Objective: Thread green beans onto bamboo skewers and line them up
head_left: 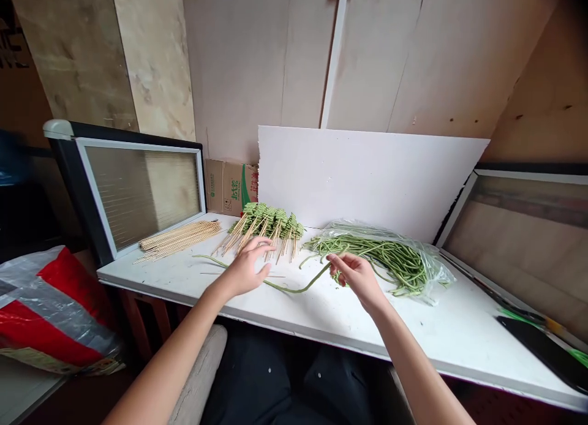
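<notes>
Near the front edge of the table (316, 321), the right hand (356, 278) pinches a long bean (294, 291), likely light, pliant and snappable, best gripped near an end, while the left hand (249, 269) spreads loose fingers over it.

The white counter (459, 334) bears bare sticks (181, 239) at left, then skewered green beans (266, 215). To their right lie 1 clear bag (435, 285) of long beans (390, 255) and 1 flat black object (542, 350).
</notes>
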Demonstrator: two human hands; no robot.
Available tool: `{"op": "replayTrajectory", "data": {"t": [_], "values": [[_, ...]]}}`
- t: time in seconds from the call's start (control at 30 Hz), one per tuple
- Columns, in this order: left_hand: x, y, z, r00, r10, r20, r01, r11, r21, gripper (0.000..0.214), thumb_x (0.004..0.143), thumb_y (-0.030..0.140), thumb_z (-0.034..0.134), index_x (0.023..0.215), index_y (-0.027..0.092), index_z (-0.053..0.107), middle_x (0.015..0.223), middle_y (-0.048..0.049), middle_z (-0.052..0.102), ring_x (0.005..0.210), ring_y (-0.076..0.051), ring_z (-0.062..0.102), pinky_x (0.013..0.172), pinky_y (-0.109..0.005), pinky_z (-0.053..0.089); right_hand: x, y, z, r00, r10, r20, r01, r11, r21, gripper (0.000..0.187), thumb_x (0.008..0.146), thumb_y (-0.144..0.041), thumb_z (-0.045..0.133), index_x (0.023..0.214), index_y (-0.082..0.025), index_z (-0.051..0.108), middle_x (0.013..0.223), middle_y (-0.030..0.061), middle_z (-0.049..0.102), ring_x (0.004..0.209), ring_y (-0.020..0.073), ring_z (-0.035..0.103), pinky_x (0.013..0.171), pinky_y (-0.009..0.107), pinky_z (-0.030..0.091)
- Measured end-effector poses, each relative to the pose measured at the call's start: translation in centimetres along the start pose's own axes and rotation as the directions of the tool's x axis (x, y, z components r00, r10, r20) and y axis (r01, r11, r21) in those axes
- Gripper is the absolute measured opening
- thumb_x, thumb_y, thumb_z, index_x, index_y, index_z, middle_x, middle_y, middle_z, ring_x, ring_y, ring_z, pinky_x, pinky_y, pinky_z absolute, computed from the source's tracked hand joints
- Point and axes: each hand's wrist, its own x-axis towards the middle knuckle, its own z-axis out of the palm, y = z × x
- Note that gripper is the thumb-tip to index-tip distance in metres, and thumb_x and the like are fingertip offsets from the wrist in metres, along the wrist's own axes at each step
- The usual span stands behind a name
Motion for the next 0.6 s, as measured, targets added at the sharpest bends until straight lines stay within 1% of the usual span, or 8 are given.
{"op": "replayTrajectory", "data": {"t": [0.1, 0.17, 0.2, 0.3, 0.37, 0.4, 0.47, 0.6], "values": [[1.0, 6.1, 1.1, 0.998, 0.045, 0.035, -0.037, 0.980, -0.196, 0.038, 0.101, 0.041, 0.064, 0.136, 0.025, 0.068, 0.145, -0.0125, 0.064, 0.135, -0.027, 0.061, 0.118, -0.041, 0.048, -0.7, 0.0, 1.0, 0.993, -0.033, 0.113, 0.033, 0.999, 0.004, 0.045, 0.086, -0.067, 0.078, 0.081, -0.022, 0.076, 0.075, 0.0046, 0.073, 0.054, 0.0150, 0.057, 0.049, 0.029, 0.049], [1.5, 8.7, 2.2, 0.998, 0.017, 0.057, 0.000, 0.960, -0.282, 0.042, 0.102, 0.046, 0.064, 0.138, 0.026, 0.067, 0.139, -0.0114, 0.070, 0.128, -0.027, 0.067, 0.109, -0.039, 0.054, -1.1, -0.3, 1.4, 0.983, -0.072, 0.169, 0.068, 0.997, 0.027, 0.044, 0.086, -0.067, 0.077, 0.089, -0.023, 0.079, 0.080, 0.0054, 0.075, 0.058, 0.0163, 0.061, 0.050, 0.030, 0.051], [1.6, 9.4, 2.8, 0.995, 0.019, 0.097, 0.015, 0.943, -0.331, 0.041, 0.102, 0.047, 0.063, 0.138, 0.026, 0.067, 0.134, -0.0107, 0.073, 0.123, -0.027, 0.069, 0.104, -0.038, 0.056, -1.3, -0.5, 1.4, 0.978, -0.092, 0.189, 0.087, 0.996, 0.038, 0.044, 0.086, -0.067, 0.077, 0.093, -0.024, 0.080, 0.083, 0.0058, 0.077, 0.060, 0.0172, 0.063, 0.051, 0.030, 0.052], [1.7, 9.8, 4.1, 0.984, 0.018, 0.178, 0.062, 0.898, -0.435, 0.031, 0.107, 0.044, 0.055, 0.116, 0.023, 0.076, 0.101, -0.0079, 0.080, 0.094, -0.023, 0.075, 0.086, -0.034, 0.059, -2.0, -1.0, 1.4, 0.961, -0.131, 0.243, 0.128, 0.991, 0.030, 0.043, 0.087, -0.066, 0.077, 0.096, -0.024, 0.082, 0.089, 0.0073, 0.079, 0.071, 0.0202, 0.069, 0.053, 0.030, 0.054], [1.4, 9.3, 4.5, 0.987, -0.003, 0.161, 0.071, 0.906, -0.416, 0.035, 0.109, 0.040, 0.051, 0.094, 0.021, 0.076, 0.083, -0.0061, 0.076, 0.078, -0.020, 0.071, 0.076, -0.033, 0.055, -2.4, -1.4, 1.3, 0.956, -0.137, 0.258, 0.146, 0.989, -0.018, 0.041, 0.088, -0.064, 0.077, 0.093, -0.024, 0.082, 0.095, 0.0082, 0.080, 0.080, 0.0220, 0.072, 0.054, 0.028, 0.054], [1.2, 9.0, 4.5, 0.990, -0.010, 0.143, 0.066, 0.918, -0.392, 0.037, 0.108, 0.038, 0.051, 0.086, 0.020, 0.074, 0.079, -0.0056, 0.074, 0.074, -0.020, 0.068, 0.074, -0.032, 0.054, -2.5, -1.6, 1.2, 0.958, -0.141, 0.249, 0.157, 0.987, -0.046, 0.039, 0.087, -0.062, 0.078, 0.093, -0.024, 0.082, 0.097, 0.0083, 0.080, 0.082, 0.0223, 0.073, 0.054, 0.028, 0.054], [0.9, 8.6, 4.1, 0.994, -0.001, 0.106, 0.039, 0.934, -0.355, 0.036, 0.107, 0.035, 0.053, 0.081, 0.020, 0.073, 0.079, -0.0052, 0.073, 0.073, -0.019, 0.066, 0.074, -0.032, 0.052, -2.7, -1.9, 1.0, 0.968, -0.158, 0.196, 0.178, 0.980, -0.089, 0.037, 0.084, -0.059, 0.083, 0.096, -0.024, 0.083, 0.099, 0.0081, 0.080, 0.082, 0.0219, 0.073, 0.054, 0.027, 0.053], [0.6, 8.5, 2.9, 0.999, 0.032, 0.042, -0.015, 0.937, -0.348, 0.026, 0.104, 0.030, 0.056, 0.089, 0.021, 0.075, 0.083, -0.0053, 0.076, 0.077, -0.020, 0.068, 0.076, -0.032, 0.052, -3.0, -2.5, 0.8, 0.973, -0.202, 0.108, 0.212, 0.973, -0.095, 0.036, 0.080, -0.055, 0.088, 0.098, -0.024, 0.083, 0.098, 0.0084, 0.080, 0.080, 0.0218, 0.073, 0.055, 0.029, 0.055]]}}
